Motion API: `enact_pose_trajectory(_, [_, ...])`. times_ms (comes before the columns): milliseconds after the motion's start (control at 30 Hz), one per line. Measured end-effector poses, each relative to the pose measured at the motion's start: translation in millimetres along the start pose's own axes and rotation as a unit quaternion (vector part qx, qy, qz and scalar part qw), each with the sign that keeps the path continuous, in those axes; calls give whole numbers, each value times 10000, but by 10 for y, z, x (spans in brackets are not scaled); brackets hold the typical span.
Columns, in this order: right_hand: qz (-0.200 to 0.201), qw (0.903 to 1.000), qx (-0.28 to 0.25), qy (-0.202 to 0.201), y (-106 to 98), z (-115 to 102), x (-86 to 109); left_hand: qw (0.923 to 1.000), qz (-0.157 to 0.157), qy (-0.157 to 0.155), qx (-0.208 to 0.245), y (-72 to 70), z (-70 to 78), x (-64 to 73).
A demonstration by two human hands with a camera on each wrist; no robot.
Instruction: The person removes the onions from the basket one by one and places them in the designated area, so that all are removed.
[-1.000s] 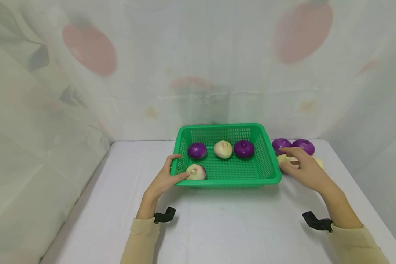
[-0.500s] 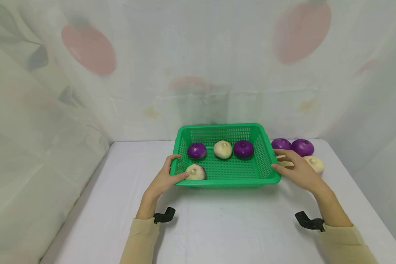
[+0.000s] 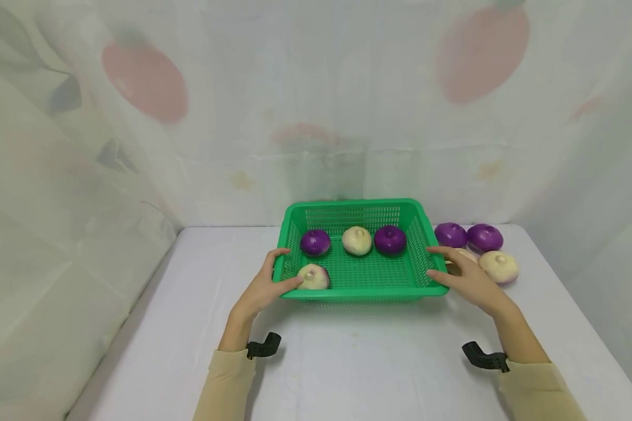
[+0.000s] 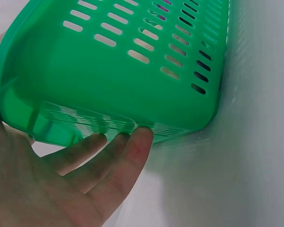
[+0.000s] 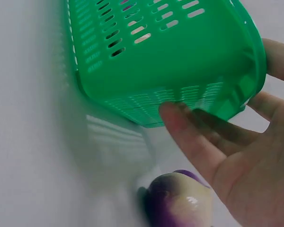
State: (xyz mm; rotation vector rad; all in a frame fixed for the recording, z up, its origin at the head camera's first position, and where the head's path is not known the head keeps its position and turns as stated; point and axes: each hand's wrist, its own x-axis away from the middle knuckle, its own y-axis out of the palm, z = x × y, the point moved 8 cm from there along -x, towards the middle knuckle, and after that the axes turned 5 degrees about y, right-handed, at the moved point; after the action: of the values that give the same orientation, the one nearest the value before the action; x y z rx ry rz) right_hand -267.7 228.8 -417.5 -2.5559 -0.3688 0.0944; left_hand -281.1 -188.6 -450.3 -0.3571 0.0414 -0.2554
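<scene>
A green plastic basket (image 3: 368, 292) with slotted walls stands on the white table. My left hand (image 3: 263, 286) grips its left end, thumb over the front corner of the rim and fingers against the outer wall (image 4: 85, 71). At the opposite end my right hand (image 3: 469, 280) holds the rim likewise, fingertips on the outside of the slotted wall (image 5: 175, 61). Inside lie two purple onions (image 3: 315, 242) (image 3: 390, 240), a cream onion (image 3: 356, 240) between them, and a cream onion with a purple tinge (image 3: 313, 277) in the front left corner, beside my left thumb.
Right of the basket, two purple onions (image 3: 450, 235) (image 3: 485, 237) and a cream onion (image 3: 498, 266) sit on the table. Another cream onion (image 3: 467, 255) is partly hidden behind my right hand. A pale printed curtain (image 3: 316, 105) hangs along the table's back edge.
My right hand has moved left from beside the onions to the basket's right rim and taken hold of it. My left hand and the basket stay where they were.
</scene>
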Motion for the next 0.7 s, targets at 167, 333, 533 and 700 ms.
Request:
enact_pose_trajectory(167, [-112, 9992, -369, 137, 5, 58, 30, 10000, 34, 27, -66, 1, -12, -4])
enact_pose_trajectory(333, [-197, 9982, -531, 186, 24, 71, 39, 9999, 19, -33, -101, 6, -35, -2])
enact_pose_trajectory(533, [-225, 9977, -614, 150, 56, 88, 3, 10000, 36, -74, -56, -18, -11, 22])
enact_pose_trajectory(700, [-218, 9978, -615, 130, 49, 124, 0, 10000, -9, -34, -92, -19, -11, -2])
